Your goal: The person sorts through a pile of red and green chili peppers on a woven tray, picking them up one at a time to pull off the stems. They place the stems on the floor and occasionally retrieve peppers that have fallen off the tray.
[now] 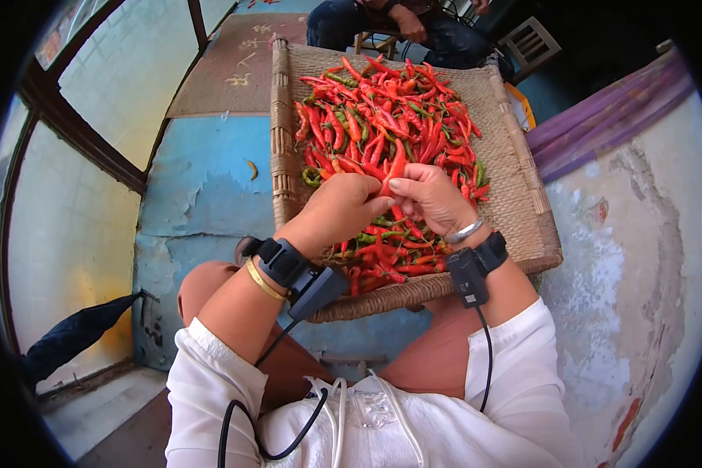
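A smooth, tapering red pepper [398,161] is pinched by the fingertips of the left hand [339,209] and the right hand [438,199]. Around and beneath the grip, glossy curved peppers [390,105], mostly red, some green, lie heaped in a shallow, coarsely woven basket [510,148].

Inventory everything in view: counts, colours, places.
Woven tray: one, tan, centre
Peppers: uncountable, mostly red, on tray
Held pepper: one, red, centre
Stray pepper: one, yellowish, left floor
Mat: one, brown, upper left
Window panes: several, whitish, left
Bundle: one, navy, lower left
Draped cloth: one, purple, right
Slatted furniture: one, brown, upper right
Other person: one, dark trousers, top
Bangles: two, gold and silver, wrists
Wrist gear: two sets, black, wrists
Sleeves: two, white, lower
Left hand: one, on held pepper
Right hand: one, likewise
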A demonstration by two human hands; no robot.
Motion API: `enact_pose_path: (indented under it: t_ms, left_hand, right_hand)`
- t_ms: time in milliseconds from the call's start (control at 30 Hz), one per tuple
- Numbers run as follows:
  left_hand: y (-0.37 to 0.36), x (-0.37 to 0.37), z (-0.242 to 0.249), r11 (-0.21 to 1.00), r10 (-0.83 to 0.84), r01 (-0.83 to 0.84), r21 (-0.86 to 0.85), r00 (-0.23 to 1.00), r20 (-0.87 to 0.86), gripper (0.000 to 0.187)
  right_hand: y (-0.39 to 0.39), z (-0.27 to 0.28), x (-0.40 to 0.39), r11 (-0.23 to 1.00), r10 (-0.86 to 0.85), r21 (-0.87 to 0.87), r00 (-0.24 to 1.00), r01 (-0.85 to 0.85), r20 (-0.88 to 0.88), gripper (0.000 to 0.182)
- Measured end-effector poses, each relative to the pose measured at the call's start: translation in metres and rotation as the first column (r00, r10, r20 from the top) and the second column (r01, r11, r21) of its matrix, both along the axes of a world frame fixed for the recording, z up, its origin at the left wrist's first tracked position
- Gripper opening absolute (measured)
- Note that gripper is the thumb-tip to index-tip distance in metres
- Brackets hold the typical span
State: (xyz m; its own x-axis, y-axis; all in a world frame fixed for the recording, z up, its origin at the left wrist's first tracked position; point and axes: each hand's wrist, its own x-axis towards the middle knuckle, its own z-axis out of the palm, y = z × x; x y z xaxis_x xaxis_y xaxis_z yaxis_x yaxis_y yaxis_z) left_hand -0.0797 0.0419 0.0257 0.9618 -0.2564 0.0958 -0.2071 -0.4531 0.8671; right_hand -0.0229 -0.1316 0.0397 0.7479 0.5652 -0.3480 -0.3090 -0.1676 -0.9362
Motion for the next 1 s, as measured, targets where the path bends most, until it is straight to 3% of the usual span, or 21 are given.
enact_pose_path:
  t_ms: [100,167,233,267,333,367,400,433,500,567,633,700,767,800,833,900,933,967,1000]
  left_hand:
    - [-0.001,0.0,0.002,0.998,0.004,-0.005,0.067,1.0,0.013,0.018]
    - [0.0,-0.001,0.0,0.999,0.054,-0.054,0.003,0.998,0.037,0.018]
    - [0.003,0.0,0.002,0.997,0.08,-0.08,0.023,0.996,0.036,0.018]
    - [0.004,0.001,0.004,0.993,0.105,-0.106,0.043,0.994,0.038,0.018]
    - [0.005,0.001,0.007,0.992,0.118,-0.118,0.035,0.993,0.011,0.019]
    - [0.006,0.001,0.009,0.99,0.136,-0.136,0.026,0.991,-0.016,0.02]
    - [0.008,0.001,0.011,0.99,0.138,-0.138,0.026,0.99,-0.015,0.02]
    - [0.009,0.002,0.013,0.984,0.172,-0.173,-0.043,0.985,-0.03,0.019]
    - [0.011,0.006,0.011,0.97,0.21,-0.214,-0.117,0.977,-0.049,0.019]
    - [0.013,0.012,0.006,0.902,0.135,-0.196,-0.385,0.974,-0.181,0.019]
    - [0.011,0.011,0.013,0.869,0.107,-0.211,-0.448,0.963,-0.247,0.018]
    - [0.011,0.01,0.014,0.825,0.106,-0.276,-0.494,0.933,-0.344,0.018]
    - [0.01,0.011,0.004,0.803,0.091,-0.26,-0.536,0.943,-0.321,0.017]
    - [0.009,0.013,-0.001,0.82,0.097,-0.25,-0.515,0.947,-0.306,0.017]
    - [0.009,0.014,-0.003,0.836,0.102,-0.239,-0.495,0.952,-0.289,0.017]
    - [0.008,0.013,-0.001,0.871,0.085,-0.215,-0.441,0.951,-0.296,0.018]
    - [0.006,0.012,-0.004,0.917,0.087,-0.18,-0.357,0.961,-0.262,0.02]
    - [0.002,0.01,-0.007,0.953,0.083,-0.145,-0.267,0.97,-0.23,0.021]
    - [-0.002,0.009,-0.008,0.937,0.071,-0.151,-0.315,0.965,-0.252,0.024]
  right_hand:
    - [-0.007,0.013,0.01,0.999,0.012,-0.042,1.0,-0.013,-0.024,0.013]
    - [-0.008,0.024,0.028,0.993,-0.017,-0.116,0.994,0.029,0.104,0.013]
    - [-0.009,0.033,0.051,0.991,-0.134,0.047,0.982,0.129,0.134,0.012]
    - [-0.006,0.041,0.06,0.99,-0.138,0.049,0.981,0.132,0.134,0.012]
    - [0.001,0.057,0.07,0.89,-0.419,0.228,0.905,0.395,0.07,0.013]
    - [0.0,0.052,0.072,0.891,-0.418,0.228,0.906,0.393,0.071,0.013]
    - [-0.002,0.038,0.077,0.954,-0.276,-0.04,0.926,0.296,0.259,0.017]
    - [-0.003,0.025,0.081,0.921,-0.081,-0.321,0.916,0.22,0.393,0.021]
    - [0.002,-0.005,0.067,0.708,0.469,-0.706,0.728,0.028,0.5,0.029]
    - [0.008,-0.025,0.042,0.467,0.682,-0.872,0.566,0.149,0.462,0.031]
    - [0.009,-0.044,0.029,0.366,0.713,-0.895,0.541,0.255,0.445,0.029]
    - [0.006,-0.048,0.028,0.383,0.701,-0.873,0.52,0.303,0.488,0.027]
    - [0.006,-0.042,0.031,0.451,0.595,-0.879,0.682,0.155,0.426,0.026]
    - [0.004,-0.033,0.027,0.548,0.519,-0.831,0.741,0.095,0.426,0.023]
    - [0.002,-0.027,0.025,0.547,0.522,-0.831,0.734,0.103,0.435,0.023]
    - [-0.001,-0.014,0.021,0.815,0.2,-0.58,0.946,-0.015,0.256,0.022]
    - [-0.002,-0.007,0.016,0.915,0.071,-0.403,0.98,0.012,0.188,0.019]
    - [-0.001,0.002,0.01,0.915,0.067,-0.403,0.978,0.019,0.198,0.019]
    - [0.0,0.011,0.005,0.945,0.057,-0.327,0.99,-0.012,0.128,0.017]
